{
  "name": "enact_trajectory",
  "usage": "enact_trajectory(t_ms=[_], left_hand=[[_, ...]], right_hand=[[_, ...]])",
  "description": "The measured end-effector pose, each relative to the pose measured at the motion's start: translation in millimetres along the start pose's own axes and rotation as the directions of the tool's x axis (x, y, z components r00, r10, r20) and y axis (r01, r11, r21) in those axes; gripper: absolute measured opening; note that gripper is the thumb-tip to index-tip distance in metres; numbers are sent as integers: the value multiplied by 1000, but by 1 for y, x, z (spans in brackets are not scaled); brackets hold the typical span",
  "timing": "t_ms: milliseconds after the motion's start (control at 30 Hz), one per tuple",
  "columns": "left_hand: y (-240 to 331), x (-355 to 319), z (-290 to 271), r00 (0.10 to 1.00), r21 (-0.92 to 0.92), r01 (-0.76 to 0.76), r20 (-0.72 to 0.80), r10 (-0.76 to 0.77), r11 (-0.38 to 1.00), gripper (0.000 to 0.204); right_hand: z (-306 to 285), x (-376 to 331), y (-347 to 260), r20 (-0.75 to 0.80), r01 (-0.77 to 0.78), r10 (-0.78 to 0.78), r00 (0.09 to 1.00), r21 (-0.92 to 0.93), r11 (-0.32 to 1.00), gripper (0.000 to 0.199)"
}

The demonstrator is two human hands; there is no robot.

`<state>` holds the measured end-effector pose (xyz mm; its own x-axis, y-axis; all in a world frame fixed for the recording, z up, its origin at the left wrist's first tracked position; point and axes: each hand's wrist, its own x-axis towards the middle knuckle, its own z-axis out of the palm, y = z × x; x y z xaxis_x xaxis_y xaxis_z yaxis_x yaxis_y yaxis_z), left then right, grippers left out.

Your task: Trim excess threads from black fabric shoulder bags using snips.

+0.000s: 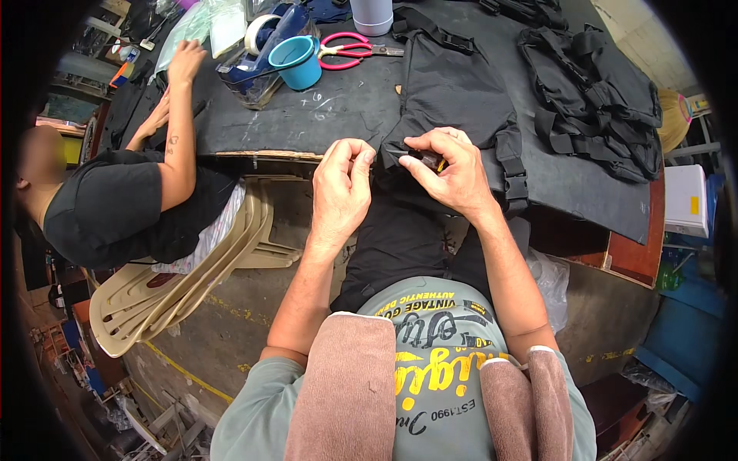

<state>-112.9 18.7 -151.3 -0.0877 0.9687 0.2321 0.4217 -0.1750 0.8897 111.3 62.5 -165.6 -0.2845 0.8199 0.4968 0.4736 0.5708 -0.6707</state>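
A black fabric bag (453, 88) with straps and buckles lies at the table's near edge, in front of my hands. My left hand (344, 184) is closed in a pinch just left of the bag's near corner; what its fingertips hold, if anything, is too small to make out. My right hand (453, 170) is closed around a small dark tool (437, 163) with a yellow part, mostly hidden in the palm. Its thumb and forefinger point left, at the bag's dark edge. A black side-release buckle (516, 184) hangs beside my right wrist.
On the black-topped table (338, 115) are red-handled scissors (350, 51), a turquoise cup (296, 63), a tape roll (260, 34) and a pale container (372, 15). More black bags (592, 100) lie right. A person (123, 192) works at left beside stacked beige chairs (192, 292).
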Motion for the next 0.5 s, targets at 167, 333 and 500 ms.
enact_trajectory(t_ms=[167, 333, 500], left_hand=[[0, -1, 0, 998, 18, -67, 2, 67, 998, 9], [-2, -6, 6, 996, 16, -89, 10, 89, 996, 8], [1, -6, 4, 995, -10, -93, -33, 93, 996, 7]], right_hand=[[7, 1, 2, -43, 31, -32, 999, -23, 999, 30], [11, 0, -2, 5, 5, -5, 1000, -71, 997, 28], [17, -6, 3, -73, 57, -59, 996, -32, 998, 19]])
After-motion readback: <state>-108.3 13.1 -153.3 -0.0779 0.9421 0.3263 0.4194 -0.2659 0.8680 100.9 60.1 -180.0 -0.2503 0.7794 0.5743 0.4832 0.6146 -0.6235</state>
